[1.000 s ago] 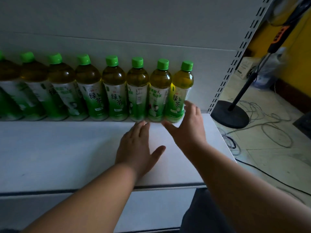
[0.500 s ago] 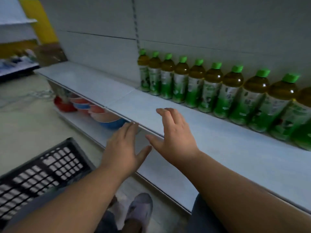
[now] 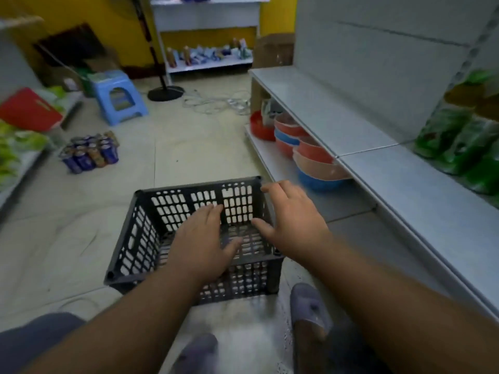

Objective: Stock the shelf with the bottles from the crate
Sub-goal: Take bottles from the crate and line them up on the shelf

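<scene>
A dark grey slatted crate (image 3: 140,238) stands on the floor in front of me, and I see no bottle inside it. My left hand (image 3: 201,245) hovers over the crate's middle, fingers spread and holding nothing. My right hand (image 3: 293,220) hovers over the crate's right rim, fingers also spread and empty. The white shelf (image 3: 405,190) runs along the right. Green-capped tea bottles (image 3: 464,141), blurred, stand at its back at the far right edge.
Stacked red and blue bowls (image 3: 310,155) sit on the lower shelf under the white one. A pack of cans (image 3: 90,152) and a blue stool (image 3: 118,97) stand on the floor. A fan stand (image 3: 165,91) and cables lie beyond. My slippered feet (image 3: 310,306) are near the crate.
My view swung left from the shelf down to the crate. Both hands left the shelf and the bottle row and now hover empty over the crate.
</scene>
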